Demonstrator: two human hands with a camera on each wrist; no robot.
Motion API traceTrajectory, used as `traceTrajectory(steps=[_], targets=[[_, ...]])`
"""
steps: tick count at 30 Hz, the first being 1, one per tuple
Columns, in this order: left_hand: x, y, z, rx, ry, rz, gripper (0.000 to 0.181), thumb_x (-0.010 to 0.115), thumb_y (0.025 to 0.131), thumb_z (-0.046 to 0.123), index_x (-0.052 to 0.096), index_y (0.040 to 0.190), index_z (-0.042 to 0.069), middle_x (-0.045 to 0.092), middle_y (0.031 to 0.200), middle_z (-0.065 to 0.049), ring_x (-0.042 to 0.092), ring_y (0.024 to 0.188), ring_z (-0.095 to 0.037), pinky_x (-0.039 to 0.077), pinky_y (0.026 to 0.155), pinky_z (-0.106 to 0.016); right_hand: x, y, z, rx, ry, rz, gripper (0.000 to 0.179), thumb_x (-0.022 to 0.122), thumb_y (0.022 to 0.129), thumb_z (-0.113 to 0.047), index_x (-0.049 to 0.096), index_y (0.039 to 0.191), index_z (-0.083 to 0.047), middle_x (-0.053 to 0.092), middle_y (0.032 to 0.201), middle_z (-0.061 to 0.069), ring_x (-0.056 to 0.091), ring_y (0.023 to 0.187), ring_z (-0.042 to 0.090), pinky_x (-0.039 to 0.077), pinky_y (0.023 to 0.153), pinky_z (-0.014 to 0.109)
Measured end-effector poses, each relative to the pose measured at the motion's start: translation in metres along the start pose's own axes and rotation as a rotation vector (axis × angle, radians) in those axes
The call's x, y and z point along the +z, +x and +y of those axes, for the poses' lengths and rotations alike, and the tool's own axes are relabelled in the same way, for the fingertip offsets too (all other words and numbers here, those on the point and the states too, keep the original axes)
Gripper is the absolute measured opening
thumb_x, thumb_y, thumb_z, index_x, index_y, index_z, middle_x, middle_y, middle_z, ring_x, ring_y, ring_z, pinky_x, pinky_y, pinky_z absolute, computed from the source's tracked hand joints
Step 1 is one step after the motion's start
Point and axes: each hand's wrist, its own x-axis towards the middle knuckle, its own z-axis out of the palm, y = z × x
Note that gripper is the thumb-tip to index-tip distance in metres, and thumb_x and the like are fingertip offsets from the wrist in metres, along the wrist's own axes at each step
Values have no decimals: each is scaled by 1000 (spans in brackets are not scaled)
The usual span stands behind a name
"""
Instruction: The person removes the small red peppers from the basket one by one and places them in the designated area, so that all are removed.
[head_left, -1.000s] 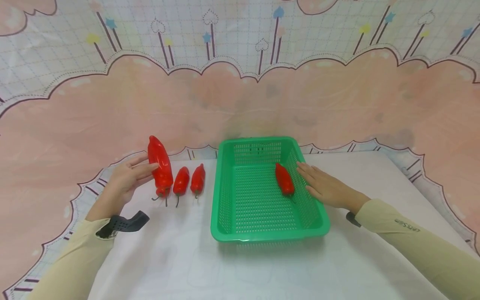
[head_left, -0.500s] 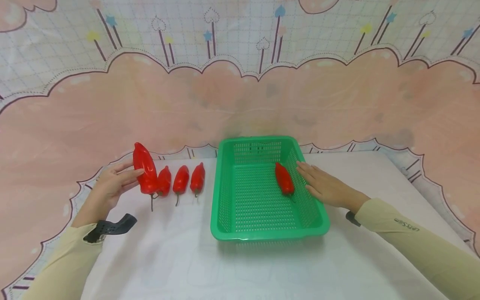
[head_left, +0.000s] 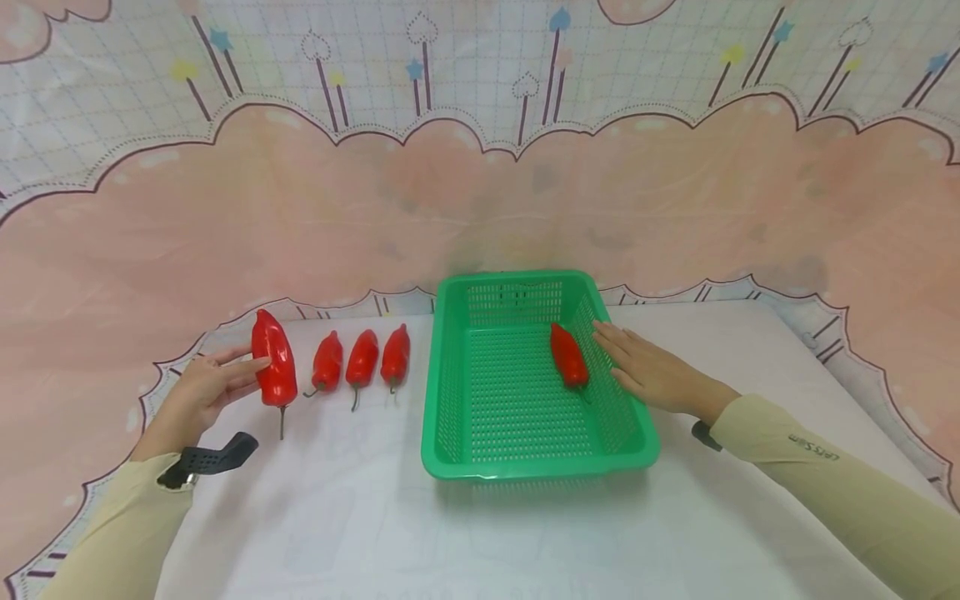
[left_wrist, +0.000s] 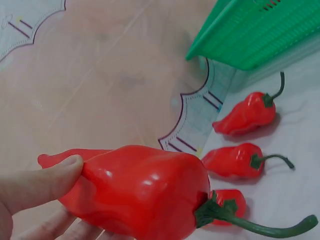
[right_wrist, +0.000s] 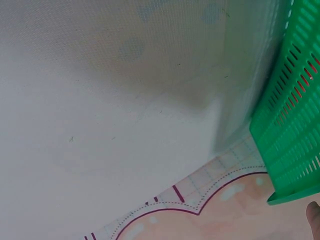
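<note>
Head view: a white tabletop fills the lower middle of the frame, with soft shadows under the basket and arms. Behind it and down both sides hangs a printed cloth, peach clouds outlined in dark purple below, pale grid with hearts and stars on sticks across the top. A scalloped band of the print runs along the table's far edge.

At left of centre, the left hand pinches a red pepper between thumb and fingers, its tip upward and its green stem hanging down. Just right of it, three smaller peppers lie side by side on the white surface, stems toward the bottom of the frame.

Right of centre sits a green basket, its walls and floor perforated; one more pepper lies inside, near the right wall. The right hand, fingers extended and close together, lies across the right rim; whether it presses there, I cannot tell.

Right wrist view shows small dark specks on the tabletop.
</note>
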Motion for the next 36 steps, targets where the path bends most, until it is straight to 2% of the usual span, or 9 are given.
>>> traceTrajectory(steps=[2,5,8,11,14,19,25,31,36], targets=[[-3,2,-3,-32,7,4,103,65,78,54,11,150,3,19,150,-22,55,80,4,54,75,-14,0,0,0,0,1,5,57,38,99,-24,21,148,-1,17,157,15,18,144,34,19,117,49],[-6,6,-6,-81,-3,8,106,66,77,56,11,150,3,10,154,-22,54,85,0,52,91,-25,1,-1,0,0,12,14,57,39,99,-23,22,148,0,18,157,15,19,144,34,19,118,46],[-9,11,-10,-105,9,6,102,63,80,55,10,150,4,6,155,-23,53,103,-14,39,108,-39,0,-2,0,0,24,12,57,39,99,-23,22,148,0,18,157,15,18,144,34,17,119,43],[-10,16,-13,-101,50,-7,97,58,85,53,6,150,4,4,155,-25,42,123,-33,30,112,-46,0,-2,-1,3,28,1,57,39,99,-23,21,148,0,17,157,15,17,144,34,16,119,44],[-12,22,-16,-80,91,-31,91,54,89,50,4,150,4,5,155,-27,31,134,-42,29,112,-46,-1,-2,-1,3,20,-4,57,39,99,-23,21,148,0,17,157,15,17,144,35,18,118,47],[-17,34,-20,-65,135,-57,88,53,91,49,7,150,2,9,154,-28,36,130,-41,32,111,-48,-1,-2,-1,8,19,-3,58,39,99,-24,21,148,0,17,157,14,17,144,34,19,117,49],[-20,49,-23,-82,162,-44,88,54,90,49,10,150,1,15,153,-28,46,119,-32,35,110,-49,0,-1,-1,20,26,-13,58,39,99,-25,20,149,-2,17,158,13,17,145,32,18,118,46],[-20,61,-25,-107,149,-41,88,56,89,47,12,149,1,16,153,-26,47,118,-30,35,110,-49,-1,-1,-1,33,30,-27,58,38,99,-26,19,149,-3,15,158,12,15,146,32,17,118,46],[-19,68,-28,-136,130,-29,83,56,91,43,15,149,0,16,152,-26,42,122,-36,36,110,-48,-1,-1,-1,28,27,-17,58,38,99,-25,19,149,-3,16,158,13,16,145,33,19,118,47]])
